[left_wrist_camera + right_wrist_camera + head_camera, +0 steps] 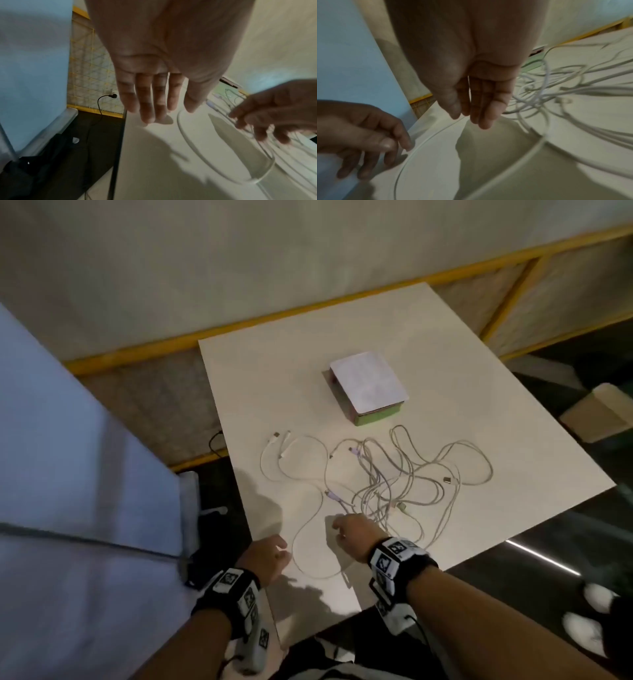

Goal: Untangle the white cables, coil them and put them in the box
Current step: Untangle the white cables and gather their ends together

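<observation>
Several white cables [371, 493] lie tangled on the white table [479, 412], with loose plug ends spread to the left. Behind them sits the box [368, 385], its white lid on and its sides green. My left hand [274, 554] hovers at the table's near left edge, fingers straight [161, 112], holding nothing. My right hand [346, 530] hangs over the near end of the tangle, fingers relaxed [471, 116] and empty. A long cable loop [255, 180] curves on the table between the two hands. The tangle [547, 79] spreads to the right of the right hand.
A pale blue surface [68, 474] stands close on the left. A yellow-framed mesh panel [239, 326] runs behind the table. On the dark floor are a black cord [214, 440], a cardboard piece [596, 419] and white shoes [596, 597].
</observation>
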`<state>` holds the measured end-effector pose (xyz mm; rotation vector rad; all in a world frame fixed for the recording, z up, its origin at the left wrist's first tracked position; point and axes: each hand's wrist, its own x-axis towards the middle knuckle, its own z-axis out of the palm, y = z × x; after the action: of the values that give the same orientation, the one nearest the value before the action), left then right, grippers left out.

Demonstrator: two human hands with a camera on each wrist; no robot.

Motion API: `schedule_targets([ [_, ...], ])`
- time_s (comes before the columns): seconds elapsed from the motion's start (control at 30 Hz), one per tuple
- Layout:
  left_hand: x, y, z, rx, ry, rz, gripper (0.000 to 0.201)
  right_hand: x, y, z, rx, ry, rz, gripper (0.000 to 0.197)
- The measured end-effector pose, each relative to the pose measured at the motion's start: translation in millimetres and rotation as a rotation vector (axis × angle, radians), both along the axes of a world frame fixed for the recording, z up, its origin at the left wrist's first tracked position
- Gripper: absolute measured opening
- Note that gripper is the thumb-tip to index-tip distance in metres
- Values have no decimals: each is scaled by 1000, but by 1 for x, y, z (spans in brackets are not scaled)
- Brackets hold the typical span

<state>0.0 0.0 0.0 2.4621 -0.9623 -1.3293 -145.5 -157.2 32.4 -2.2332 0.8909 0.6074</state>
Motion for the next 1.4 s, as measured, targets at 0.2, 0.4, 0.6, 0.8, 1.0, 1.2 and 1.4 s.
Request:
schedule_targets([
  [0.2, -26, -32, -4, 131, -187, 19, 51, 24, -32, 0, 57, -42, -7, 25],
  [0.4, -43, -61, 13, 79, -123, -68, 11, 41, -43, -24, 133, -22, -110, 31],
  [0.6, -27, -65, 35, -307, 189, 68, 23, 67, -40, -6, 587, -386, -685, 14],
  [0.8, 43, -80, 42, -332, 628, 751, 48, 64, -20, 40, 529, -591, -558, 24],
  [1.0, 67, -104, 52, -310, 1045, 1047, 19, 37, 20, 47, 479, -609, -398, 15],
  [1.2, 100, -105, 45, -285, 994, 1064, 36, 29, 27, 38, 369, -426, -349, 23],
  [1.4, 140, -92, 43, -217, 881, 1140, 27, -3, 25, 37, 327, -180, -244, 29],
])
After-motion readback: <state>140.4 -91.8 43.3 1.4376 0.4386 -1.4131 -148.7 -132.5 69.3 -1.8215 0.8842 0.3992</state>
